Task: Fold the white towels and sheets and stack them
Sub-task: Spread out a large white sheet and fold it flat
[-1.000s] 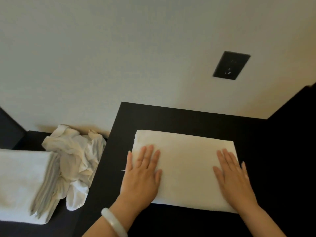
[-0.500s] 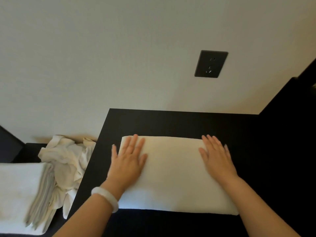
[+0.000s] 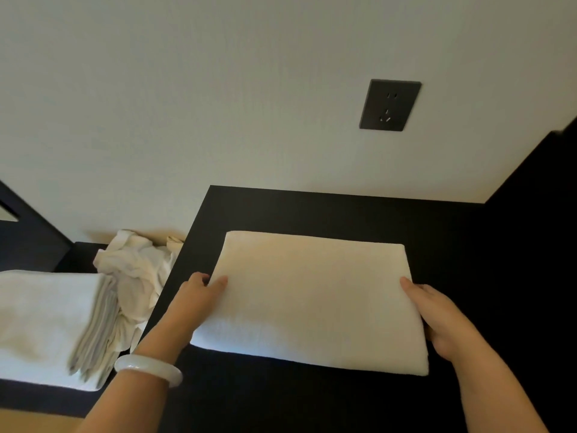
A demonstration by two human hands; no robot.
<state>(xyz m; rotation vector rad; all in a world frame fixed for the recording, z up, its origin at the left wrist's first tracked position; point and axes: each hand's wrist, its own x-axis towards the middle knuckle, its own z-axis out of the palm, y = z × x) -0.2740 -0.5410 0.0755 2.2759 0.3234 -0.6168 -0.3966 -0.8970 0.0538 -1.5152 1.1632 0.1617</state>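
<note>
The towel (image 3: 312,295), white and folded into a thick neat rectangle, is pinched at both ends by the left hand (image 3: 199,295) and right hand (image 3: 437,317).

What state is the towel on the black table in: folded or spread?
Folded: the towel is a compact, thick rectangle with a rounded near edge.

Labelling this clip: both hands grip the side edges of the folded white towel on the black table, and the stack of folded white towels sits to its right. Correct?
No. The head view shows the stack of folded white towels left of the folded white towel, not right. The left hand and right hand do grip its side edges on the black table.
</note>
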